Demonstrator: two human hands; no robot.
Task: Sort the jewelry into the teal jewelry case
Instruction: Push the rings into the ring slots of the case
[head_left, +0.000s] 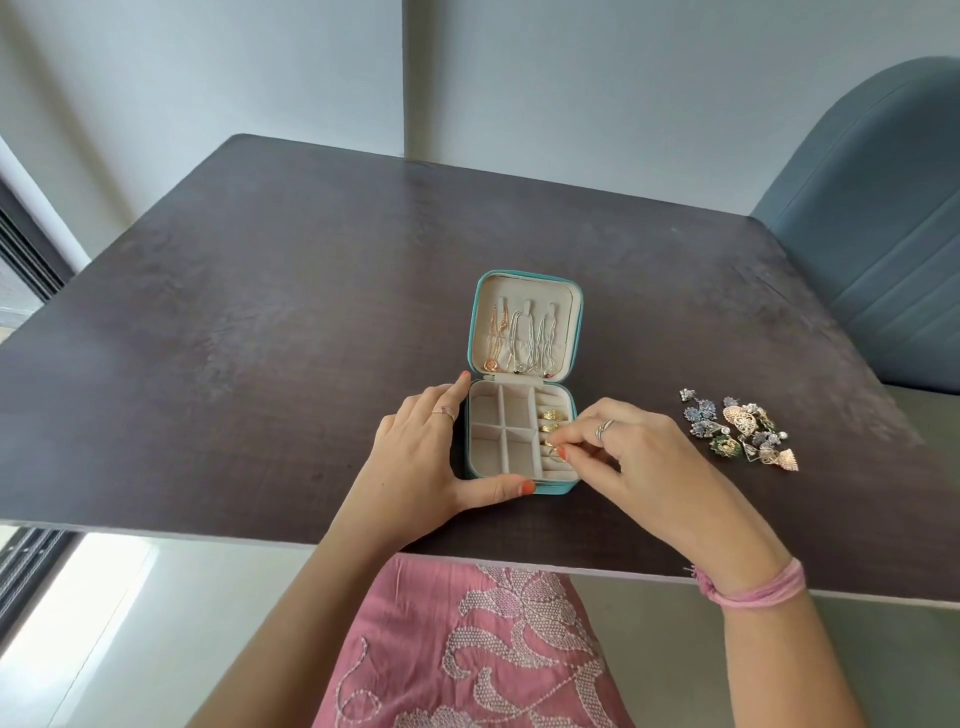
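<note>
Jewelry case (522, 382), teal, lies open between both hands near the tabletop's (260, 312) front edge. Left hand (415, 457) braces its left wall, fingers straight, thumb along the front rim. Right hand (639, 457) pinches a gold ring (555, 453) over the ring rolls. Loose earrings (740, 428) lie right of that hand; bare tabletop spreads beyond the left hand

A dark wood-grain worktop (311, 291) is set against pale grey walls (623, 78). A blue-grey padded chair (883, 234) is placed at its right. A dark window frame (26, 249) is seen at left; a light floor (130, 623) is lit below.
</note>
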